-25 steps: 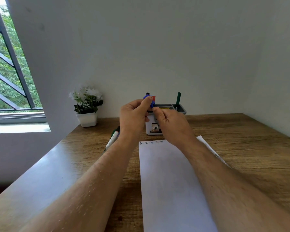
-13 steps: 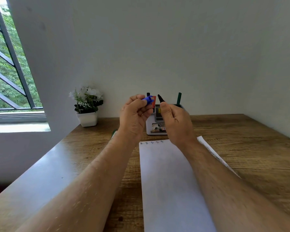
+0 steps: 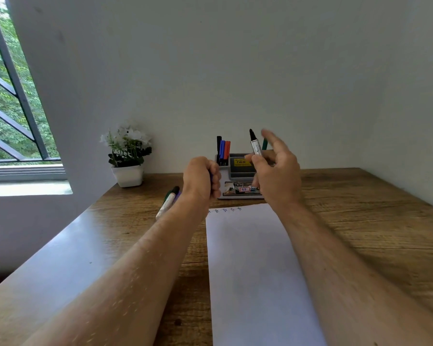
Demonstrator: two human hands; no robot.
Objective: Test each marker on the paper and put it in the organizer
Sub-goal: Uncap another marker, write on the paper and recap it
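- The right hand [image 3: 276, 176] holds a marker [image 3: 255, 146] with its cap off. The thumb and one or two fingers [image 3: 256, 159] pinch the white barrel low down. The other fingers are spread and blurry.
- The marker stands almost straight up. Its dark tip points at the ceiling, away from the paper [image 3: 255, 270].
- The paper lies on the worktop [image 3: 360, 221], below the hand and a bit nearer. A row of small marks sits along its far edge.
- So I think the tip must turn over to point down before it can write next to those marks.
- The left hand [image 3: 201, 179] is shut in a fist. A bit of blue peeks out, likely the cap. I cannot tell for sure.
- The organizer [image 3: 238, 176] stands just behind both hands. A few markers already stand in it.
- More markers [image 3: 169, 201] lie on the worktop to the left, by the left wrist.
- The right hand is the one to write, as it has the marker.
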